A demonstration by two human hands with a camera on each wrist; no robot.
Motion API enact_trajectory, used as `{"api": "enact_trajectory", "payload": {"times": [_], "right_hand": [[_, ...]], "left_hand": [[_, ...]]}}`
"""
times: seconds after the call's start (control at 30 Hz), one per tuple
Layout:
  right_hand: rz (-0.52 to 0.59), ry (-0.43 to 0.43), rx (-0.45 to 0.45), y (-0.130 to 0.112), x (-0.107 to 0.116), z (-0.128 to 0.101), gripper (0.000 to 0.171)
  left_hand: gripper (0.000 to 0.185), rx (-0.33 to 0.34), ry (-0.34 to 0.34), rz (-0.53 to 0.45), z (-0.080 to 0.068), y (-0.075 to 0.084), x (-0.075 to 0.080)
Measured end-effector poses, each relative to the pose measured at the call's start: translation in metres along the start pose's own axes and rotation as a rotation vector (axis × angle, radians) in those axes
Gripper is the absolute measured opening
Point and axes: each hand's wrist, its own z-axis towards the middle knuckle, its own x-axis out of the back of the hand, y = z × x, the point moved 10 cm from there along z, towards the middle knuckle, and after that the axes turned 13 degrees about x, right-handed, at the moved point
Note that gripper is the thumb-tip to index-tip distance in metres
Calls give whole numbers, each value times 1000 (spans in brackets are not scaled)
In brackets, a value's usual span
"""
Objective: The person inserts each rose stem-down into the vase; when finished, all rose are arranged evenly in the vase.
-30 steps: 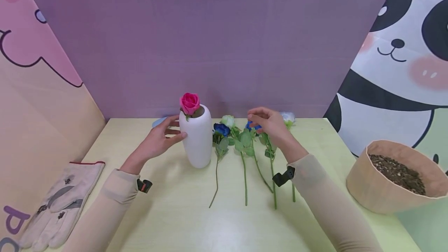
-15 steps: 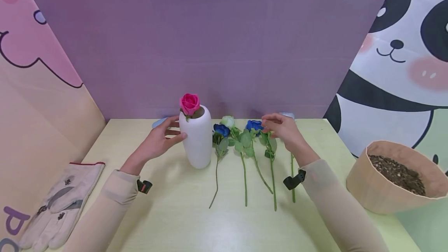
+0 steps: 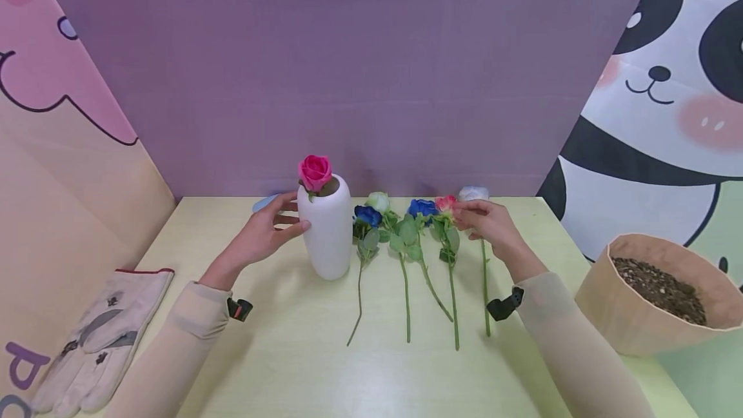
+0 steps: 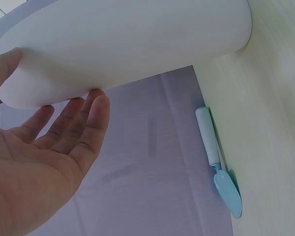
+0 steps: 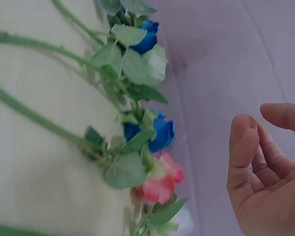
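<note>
From my remote station, I watch a person's left hand [image 3: 266,231] hold a tall, smooth white vase [image 3: 327,237], thumb in front and fingers curved behind, a grip that likely keeps it upright. Above those fingertips, a bright pink rose [image 3: 315,171] leans at the vase's rim. The right hand [image 3: 492,226] hovers, thumb and forefinger narrowly parted, holding nothing I can see. Below its fingertips, and apart from them, lies a coral-pink flower with green leaves [image 3: 445,204]; left of them, a ruffled deep-blue flower [image 3: 422,208]. Stems point toward the person, probably for easy reach. A pale-blue plastic-looking trowel [image 4: 228,191] lies beyond the left fingers.
</note>
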Motion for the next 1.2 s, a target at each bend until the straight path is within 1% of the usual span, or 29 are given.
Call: {"api": "enact_trajectory", "payload": {"times": [0.23,0.43,0.67,0.97,1.2], "right_hand": [[-19,11,-32,24,10,-1,54],[-25,11,-54,41,14,-3,47],[-47,13,-127,61,18,-7,48],[-59,-19,-168,78,21,-13,51],[-56,-36,-198,91,24,-15,53]], "left_hand": [[74,4,0,1,0,-1,0],[74,9,-7,-8,2,-3,-1],[74,15,-4,-6,3,-5,-1],[74,8,-6,-12,2,-2,0],[74,12,-4,-11,3,-3,-1]]}}
